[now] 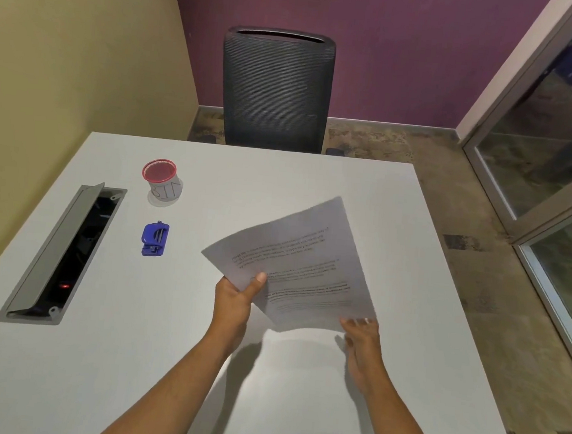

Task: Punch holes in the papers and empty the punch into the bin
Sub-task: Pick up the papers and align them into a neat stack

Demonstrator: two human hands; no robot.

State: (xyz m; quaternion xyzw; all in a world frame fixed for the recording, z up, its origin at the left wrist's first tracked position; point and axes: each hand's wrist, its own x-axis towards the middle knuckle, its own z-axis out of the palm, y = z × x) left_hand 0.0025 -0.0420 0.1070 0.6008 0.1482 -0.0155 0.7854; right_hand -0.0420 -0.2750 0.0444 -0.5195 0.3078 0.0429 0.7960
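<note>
Printed white papers (294,262) are lifted above the white table (365,189), tilted with one corner pointing away from me. My left hand (237,295) pinches their near left edge, thumb on top. My right hand (361,346) is at the papers' near right corner with fingers straight, its fingertips touching the edge; it looks blurred. A small blue hole punch (154,239) lies on the table to the left of the papers. Behind it stands the bin (162,181), a small cup with a red mesh rim and "BIN" written on its side.
A grey cable hatch (66,254) with its lid raised is set into the table's left side. A dark mesh office chair (276,89) stands behind the far edge. A glass door (556,152) is on the right.
</note>
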